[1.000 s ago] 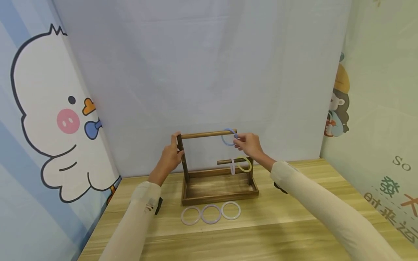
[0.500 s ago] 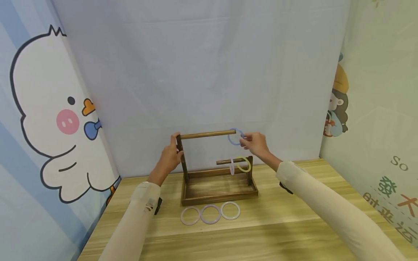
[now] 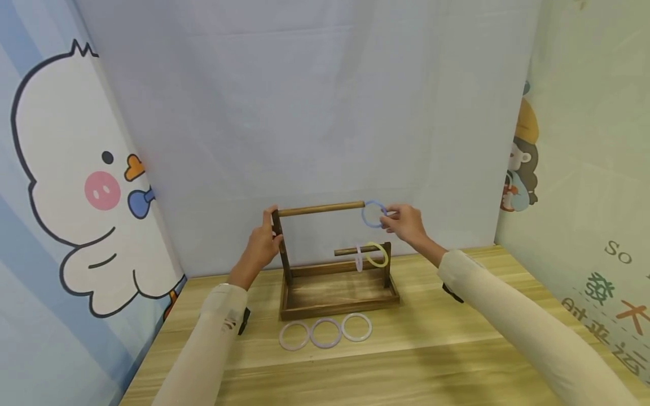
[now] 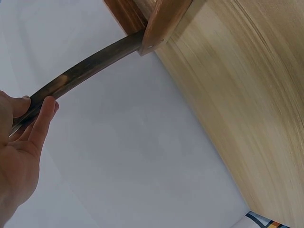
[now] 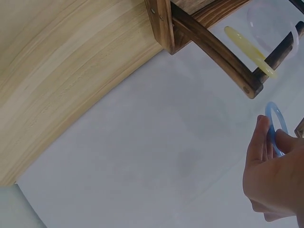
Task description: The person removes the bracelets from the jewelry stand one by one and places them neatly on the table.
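Observation:
A wooden bangle stand [image 3: 340,309] has a tray base, two posts and two rods. My left hand [image 3: 262,245] grips the top of its left post [image 3: 284,256]; in the left wrist view, thumb and fingers lie on either side of the post [image 4: 90,64]. With thumb and fingers, my right hand [image 3: 406,223] pinches a blue bangle [image 3: 373,226] right at the free end of the upper rod [image 3: 320,209]. The right wrist view shows the blue bangle [image 5: 269,111] nearly edge-on. On the lower rod hang a yellow bangle [image 3: 386,256] and a pale purple bangle [image 3: 359,264].
Three bangles lie in a row before the tray: a pinkish bangle [image 3: 293,349], a purple bangle [image 3: 325,347] and a white bangle [image 3: 356,340]. A pale cloth [image 3: 325,113] hangs behind the wooden table [image 3: 457,349], with printed panels at both sides.
My right hand has drawn the blue bangle rightward along the upper rod to its free end. The left hand keeps its grip on the post.

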